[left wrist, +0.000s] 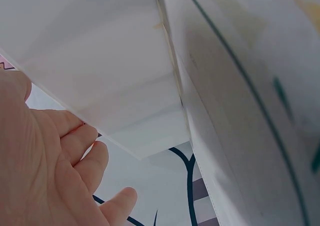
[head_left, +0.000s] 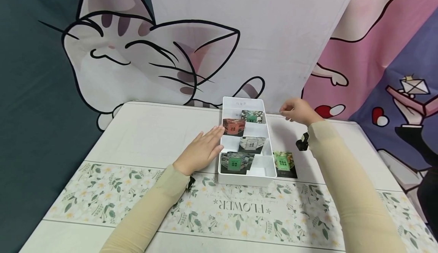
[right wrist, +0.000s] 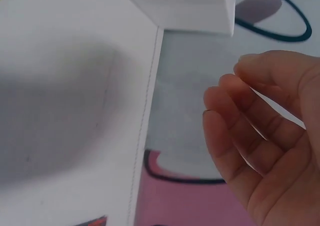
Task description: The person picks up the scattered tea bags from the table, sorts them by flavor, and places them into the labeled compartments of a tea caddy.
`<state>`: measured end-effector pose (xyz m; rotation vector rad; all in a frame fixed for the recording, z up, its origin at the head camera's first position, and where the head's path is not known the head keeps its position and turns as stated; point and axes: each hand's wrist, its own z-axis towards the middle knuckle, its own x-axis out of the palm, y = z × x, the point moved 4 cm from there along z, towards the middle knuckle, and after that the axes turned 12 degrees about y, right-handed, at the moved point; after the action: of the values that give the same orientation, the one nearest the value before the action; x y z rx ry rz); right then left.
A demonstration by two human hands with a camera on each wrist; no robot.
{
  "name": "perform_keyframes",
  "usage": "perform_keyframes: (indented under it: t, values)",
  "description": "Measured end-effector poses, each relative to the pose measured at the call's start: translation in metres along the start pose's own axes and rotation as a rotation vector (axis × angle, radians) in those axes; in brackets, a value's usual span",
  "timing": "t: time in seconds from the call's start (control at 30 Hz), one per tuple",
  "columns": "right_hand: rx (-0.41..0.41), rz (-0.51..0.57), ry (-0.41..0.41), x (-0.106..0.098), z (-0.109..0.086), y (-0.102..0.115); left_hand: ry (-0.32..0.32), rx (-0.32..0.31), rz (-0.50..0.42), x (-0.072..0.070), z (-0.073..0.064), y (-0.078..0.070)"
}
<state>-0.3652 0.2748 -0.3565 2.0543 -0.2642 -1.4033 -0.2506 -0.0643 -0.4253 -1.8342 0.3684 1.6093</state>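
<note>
A white divided box point(head_left: 265, 181) stands on the table. Several printed packets sit in its compartments: a green-labelled one point(head_left: 236, 163) at the near left, a grey-white one point(head_left: 252, 144), a red one point(head_left: 234, 127) and a dark one with a green label point(head_left: 252, 116) farther back. My left hand point(head_left: 202, 150) rests its extended fingers against the box's left rim; in the left wrist view its fingers point(left wrist: 92, 161) lie by the wall's edge. Right of the box's far end, my right hand point(head_left: 297, 110) hovers, fingers point(right wrist: 222, 141) loosely bent around nothing.
A packet with a bright green label point(head_left: 284, 163) lies on the table against the box's right side. The tabletop point(head_left: 164, 131) has a floral strip point(head_left: 137, 192) across it. Behind its far edge hangs a cartoon cat curtain point(head_left: 191, 2).
</note>
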Motion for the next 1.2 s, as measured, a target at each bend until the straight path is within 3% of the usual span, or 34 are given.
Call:
perform_keyframes:
  t: [0.3, 0.67, 0.9, 1.2]
  values:
    - [0.092, 0.024, 0.09, -0.006, -0.015, -0.033, -0.002, 0.005, -0.006, -0.001, 0.0, -0.001]
    - [0.165, -0.088, 0.131, -0.011, -0.035, -0.057, 0.003, -0.001, -0.004, 0.0, 0.001, 0.001]
    - [0.23, -0.171, 0.119, -0.011, -0.04, -0.079, 0.008, -0.001, -0.005, 0.0, 0.0, 0.0]
    - [0.336, -0.12, 0.087, -0.017, -0.059, -0.107, 0.015, -0.006, -0.004, 0.0, -0.001, -0.001]
